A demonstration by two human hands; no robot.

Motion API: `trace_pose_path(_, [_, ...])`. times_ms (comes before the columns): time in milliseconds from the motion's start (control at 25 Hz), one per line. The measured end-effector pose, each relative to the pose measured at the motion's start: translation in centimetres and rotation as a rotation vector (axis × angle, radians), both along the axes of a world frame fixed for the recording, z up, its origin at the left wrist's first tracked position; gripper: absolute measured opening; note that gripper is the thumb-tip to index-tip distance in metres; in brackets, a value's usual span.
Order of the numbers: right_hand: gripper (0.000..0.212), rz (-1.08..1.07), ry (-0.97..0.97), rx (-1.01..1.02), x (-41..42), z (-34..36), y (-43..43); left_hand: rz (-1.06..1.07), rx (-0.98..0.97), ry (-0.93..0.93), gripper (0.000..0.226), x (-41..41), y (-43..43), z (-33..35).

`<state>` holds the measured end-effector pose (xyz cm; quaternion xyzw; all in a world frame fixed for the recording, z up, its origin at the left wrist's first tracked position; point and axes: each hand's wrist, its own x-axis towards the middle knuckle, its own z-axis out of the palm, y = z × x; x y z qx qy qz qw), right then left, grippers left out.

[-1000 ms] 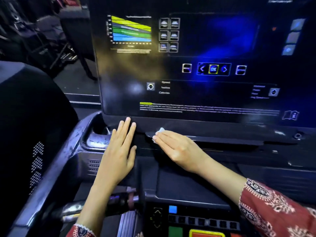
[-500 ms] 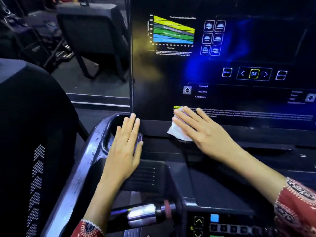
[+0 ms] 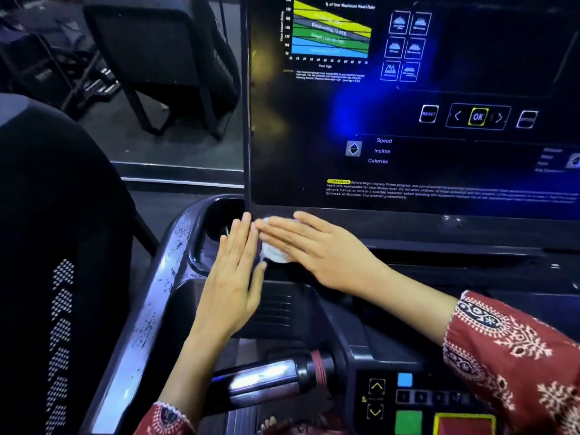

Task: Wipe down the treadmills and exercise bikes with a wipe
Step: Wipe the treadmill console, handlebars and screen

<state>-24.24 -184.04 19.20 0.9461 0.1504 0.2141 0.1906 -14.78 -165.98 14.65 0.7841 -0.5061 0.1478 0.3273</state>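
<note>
The treadmill's dark console panel (image 3: 408, 146) fills the upper right, with a heart-rate chart and lit buttons. My right hand (image 3: 317, 249) lies flat with straight fingers on a white wipe (image 3: 272, 254), pressing it against the ledge just under the panel's lower left corner. Only a small part of the wipe shows beneath the fingers. My left hand (image 3: 233, 277) rests flat on the console housing right beside it, fingertips near a recessed cup holder (image 3: 216, 227). The two hands almost touch.
A chrome handlebar grip (image 3: 266, 381) sticks out below my hands. Coloured keys (image 3: 408, 419) sit at the bottom right. A black machine shroud (image 3: 56, 246) rises at the left. Other dark gym equipment (image 3: 163, 58) stands on the floor behind.
My right hand slid the wipe leftward along the panel's lower edge, from mid-ledge to the lower left corner. The left hand stayed flat on the housing. The view shifted left and closer.
</note>
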Motion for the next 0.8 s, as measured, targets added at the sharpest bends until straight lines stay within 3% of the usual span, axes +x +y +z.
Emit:
trace_pose_path(240, [0.058,-0.077,0.191,-0.197,-7.0,-1.8,-4.0,-0.09,0.111,-0.143,0.052,-2.4,-0.8,-1.2])
trace_pose_path(400, [0.054,-0.183,0.249,-0.142,-14.2,-1.2,-8.5,-0.106,0.169,-0.226,0.05,-3.4,-1.7,-1.3])
trace_pose_path(640, [0.056,0.022,0.163,-0.179,-8.1,-3.2,-5.4,-0.239,0.304,-0.282,0.048,-4.2,-3.8,-0.7])
trace_pose_path(800, [0.058,-0.002,0.175,-0.099,-12.7,-2.3,-9.7,-0.254,0.363,-0.25,0.047,-5.1,-4.8,0.0])
